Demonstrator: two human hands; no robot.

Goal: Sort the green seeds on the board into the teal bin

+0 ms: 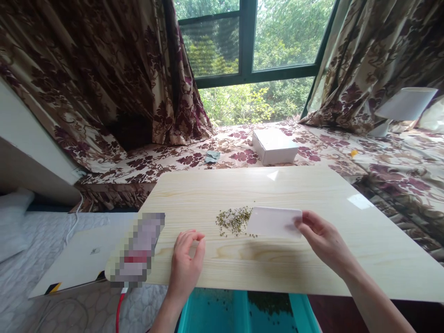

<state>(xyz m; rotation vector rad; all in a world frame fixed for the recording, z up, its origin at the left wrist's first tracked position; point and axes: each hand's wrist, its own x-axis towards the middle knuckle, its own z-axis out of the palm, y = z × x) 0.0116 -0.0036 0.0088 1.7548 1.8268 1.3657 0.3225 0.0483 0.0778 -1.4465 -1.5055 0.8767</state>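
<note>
My right hand (pixel 317 233) pinches the right end of a thin white rectangular tray (pixel 272 222) between thumb and fingers. The tray's left edge meets a loose pile of small green beans mixed with whitish bits (pixel 234 221); whether it touches them I cannot tell. On the pile's near left side, my left hand (pixel 189 252) is at the table with loosely curled fingers, the thumb apart and nothing held. Below the near table edge sits a teal divided bin (pixel 244 314). Its right compartment holds many dark green beans (pixel 270 303), and a few specks lie in the left one.
The pale wood-grain table (pixel 294 185) spans the middle. A blurred-out device (pixel 138 252) with a red cable (pixel 120 310) lies at its left edge, near a flat whitish case (pixel 83 254). Behind are a white box (pixel 274 147), a grey-green cloth (pixel 212 157) and a lamp (pixel 405 104).
</note>
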